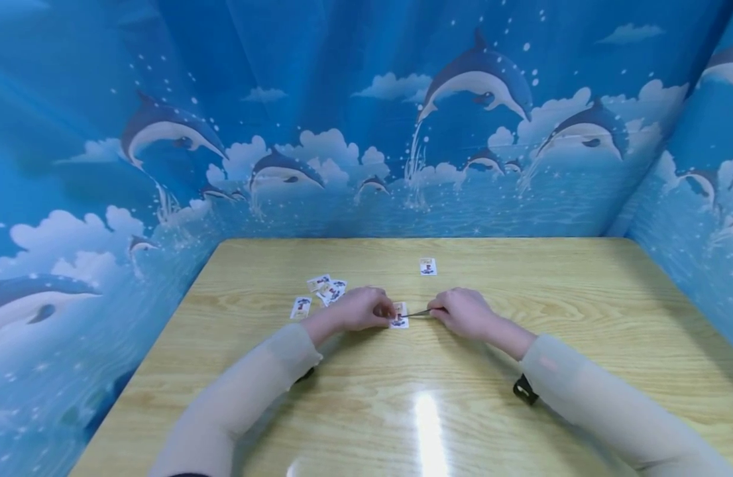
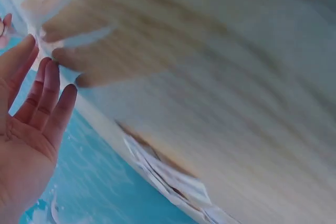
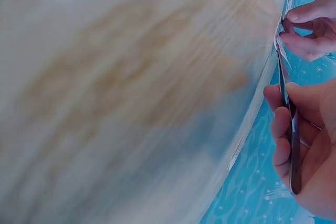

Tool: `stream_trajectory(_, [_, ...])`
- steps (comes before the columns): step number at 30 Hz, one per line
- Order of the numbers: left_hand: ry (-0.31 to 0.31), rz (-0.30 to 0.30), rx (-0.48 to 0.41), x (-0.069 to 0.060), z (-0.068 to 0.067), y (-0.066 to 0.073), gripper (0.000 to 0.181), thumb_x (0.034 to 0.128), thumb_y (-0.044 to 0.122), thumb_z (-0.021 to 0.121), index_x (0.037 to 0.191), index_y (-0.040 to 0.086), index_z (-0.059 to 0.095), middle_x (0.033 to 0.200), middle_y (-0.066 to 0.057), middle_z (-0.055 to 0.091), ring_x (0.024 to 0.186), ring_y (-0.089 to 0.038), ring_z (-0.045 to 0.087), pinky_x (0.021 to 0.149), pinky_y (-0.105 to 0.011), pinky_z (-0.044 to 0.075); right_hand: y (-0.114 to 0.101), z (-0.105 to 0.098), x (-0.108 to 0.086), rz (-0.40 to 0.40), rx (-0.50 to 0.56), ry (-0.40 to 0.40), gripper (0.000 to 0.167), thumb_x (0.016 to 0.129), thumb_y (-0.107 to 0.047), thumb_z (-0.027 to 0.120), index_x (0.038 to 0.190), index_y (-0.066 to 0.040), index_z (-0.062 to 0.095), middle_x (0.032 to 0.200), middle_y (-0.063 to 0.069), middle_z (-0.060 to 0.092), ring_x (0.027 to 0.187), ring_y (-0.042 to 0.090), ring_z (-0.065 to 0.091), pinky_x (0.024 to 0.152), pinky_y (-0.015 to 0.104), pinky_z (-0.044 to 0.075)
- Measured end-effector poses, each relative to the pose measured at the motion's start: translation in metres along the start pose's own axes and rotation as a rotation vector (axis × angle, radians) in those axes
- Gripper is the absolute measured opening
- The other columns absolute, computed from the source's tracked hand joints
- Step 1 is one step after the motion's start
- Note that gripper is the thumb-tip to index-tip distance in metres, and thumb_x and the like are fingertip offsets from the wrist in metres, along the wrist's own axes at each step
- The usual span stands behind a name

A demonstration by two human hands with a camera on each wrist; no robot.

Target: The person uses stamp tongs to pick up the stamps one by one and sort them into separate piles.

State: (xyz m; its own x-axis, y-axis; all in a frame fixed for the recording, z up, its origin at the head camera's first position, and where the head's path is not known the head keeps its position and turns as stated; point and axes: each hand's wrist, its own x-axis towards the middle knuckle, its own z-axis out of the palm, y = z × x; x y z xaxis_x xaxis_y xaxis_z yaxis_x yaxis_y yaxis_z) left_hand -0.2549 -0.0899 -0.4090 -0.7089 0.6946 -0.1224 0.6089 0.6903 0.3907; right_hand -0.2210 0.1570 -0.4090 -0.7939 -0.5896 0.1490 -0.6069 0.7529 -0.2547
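Note:
A small white card [image 1: 399,315] with a coloured print lies on the table between the two hands. My left hand [image 1: 363,309] pinches its left edge between thumb and forefinger; in the left wrist view the other fingers of that hand [image 2: 39,108] are spread loosely. From the right, my right hand [image 1: 464,313] grips a pair of metal tweezers [image 1: 418,313], whose tips reach over the card's face. The right wrist view shows the tweezers [image 3: 292,129] lying along the curled fingers, their tips close to the left hand's fingertips.
Several similar cards lie left of the left hand, some overlapping in a loose pile [image 1: 331,290] and one apart [image 1: 301,307]. Another card [image 1: 428,266] lies farther back. The wooden table [image 1: 581,291] meets a blue dolphin-print curtain [image 1: 366,119] at its far edge.

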Motion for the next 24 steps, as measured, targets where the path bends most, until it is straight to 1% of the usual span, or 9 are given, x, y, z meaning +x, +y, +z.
stream_trajectory(5, [0.046, 0.024, -0.083, -0.020, -0.015, -0.014, 0.020, 0.0881, 0.016, 0.073, 0.107, 0.012, 0.073, 0.098, 0.002, 0.065, 0.085, -0.009, 0.060, 0.077, -0.027, 0.049, 0.001, -0.004, -0.002, 0.021, 0.032, 0.007, 0.014, 0.090, -0.008, 0.067, 0.101, -0.004, 0.075, 0.095, 0.009, 0.072, 0.088, 0.028, 0.068, 0.078, 0.046, 0.053])
stream_trajectory(7, [0.074, 0.037, -0.084, -0.029, -0.022, -0.023, 0.020, 0.0890, 0.016, 0.072, 0.108, 0.010, 0.072, 0.100, -0.001, 0.066, 0.085, -0.010, 0.062, 0.077, -0.029, 0.050, 0.002, -0.007, -0.003, 0.026, 0.038, 0.009, 0.015, 0.090, -0.008, 0.067, 0.102, -0.004, 0.075, 0.094, 0.008, 0.072, 0.086, 0.027, 0.068, 0.076, 0.045, 0.053])
stream_trajectory(9, [0.093, 0.034, -0.077, -0.039, -0.028, -0.032, 0.020, 0.0895, 0.017, 0.072, 0.108, 0.010, 0.073, 0.100, -0.002, 0.066, 0.084, -0.010, 0.062, 0.076, -0.030, 0.050, 0.003, -0.011, -0.004, 0.030, 0.041, 0.010, 0.015, 0.091, -0.009, 0.066, 0.102, -0.004, 0.075, 0.094, 0.008, 0.072, 0.085, 0.026, 0.068, 0.074, 0.044, 0.054])
stream_trajectory(10, [0.104, 0.028, -0.077, -0.044, -0.030, -0.037, 0.019, 0.0894, 0.017, 0.072, 0.107, 0.009, 0.073, 0.099, -0.002, 0.066, 0.083, -0.011, 0.062, 0.075, -0.031, 0.050, 0.004, -0.013, -0.005, 0.031, 0.041, 0.011, 0.015, 0.091, -0.009, 0.066, 0.102, -0.004, 0.075, 0.094, 0.008, 0.072, 0.083, 0.024, 0.068, 0.072, 0.042, 0.054])
stream_trajectory(13, [0.127, -0.021, -0.081, -0.062, -0.036, -0.050, 0.017, 0.0892, 0.016, 0.072, 0.105, 0.010, 0.074, 0.097, 0.000, 0.065, 0.082, -0.011, 0.061, 0.073, -0.033, 0.050, 0.007, -0.018, -0.007, 0.039, 0.050, 0.016, 0.016, 0.092, -0.010, 0.065, 0.103, -0.004, 0.075, 0.095, 0.008, 0.072, 0.075, 0.018, 0.065, 0.064, 0.037, 0.051])
stream_trajectory(16, [0.160, -0.057, -0.092, -0.078, -0.037, -0.062, 0.014, 0.0878, 0.012, 0.072, 0.102, 0.009, 0.074, 0.095, 0.001, 0.065, 0.081, -0.012, 0.061, 0.072, -0.033, 0.050, 0.011, -0.022, -0.010, 0.051, 0.058, 0.021, 0.016, 0.092, -0.010, 0.065, 0.104, -0.004, 0.075, 0.094, 0.007, 0.072, 0.064, 0.011, 0.058, 0.056, 0.032, 0.044])
stream_trajectory(18, [0.175, -0.062, -0.096, -0.088, -0.036, -0.069, 0.013, 0.0864, 0.010, 0.074, 0.099, 0.008, 0.074, 0.093, 0.000, 0.065, 0.080, -0.013, 0.061, 0.072, -0.034, 0.050, 0.015, -0.025, -0.012, 0.068, 0.067, 0.021, 0.017, 0.093, -0.010, 0.065, 0.105, -0.003, 0.074, 0.093, 0.007, 0.072, 0.060, 0.007, 0.053, 0.054, 0.030, 0.041])
stream_trajectory(21, [0.179, -0.071, -0.099, -0.099, -0.033, -0.076, 0.013, 0.0840, 0.010, 0.076, 0.097, 0.007, 0.074, 0.089, 0.000, 0.065, 0.078, -0.013, 0.060, 0.072, -0.033, 0.050, 0.021, -0.030, -0.015, 0.092, 0.082, 0.022, 0.018, 0.093, -0.009, 0.064, 0.106, -0.001, 0.074, 0.090, 0.006, 0.072, 0.056, 0.005, 0.050, 0.050, 0.028, 0.037])
stream_trajectory(24, [0.164, -0.087, -0.107, -0.106, -0.029, -0.080, 0.014, 0.0835, 0.011, 0.076, 0.097, 0.008, 0.074, 0.085, 0.002, 0.063, 0.076, -0.013, 0.059, 0.071, -0.032, 0.049, 0.026, -0.035, -0.017, 0.117, 0.097, 0.025, 0.019, 0.093, -0.009, 0.064, 0.107, 0.001, 0.072, 0.088, 0.006, 0.072, 0.056, 0.006, 0.052, 0.049, 0.028, 0.036])
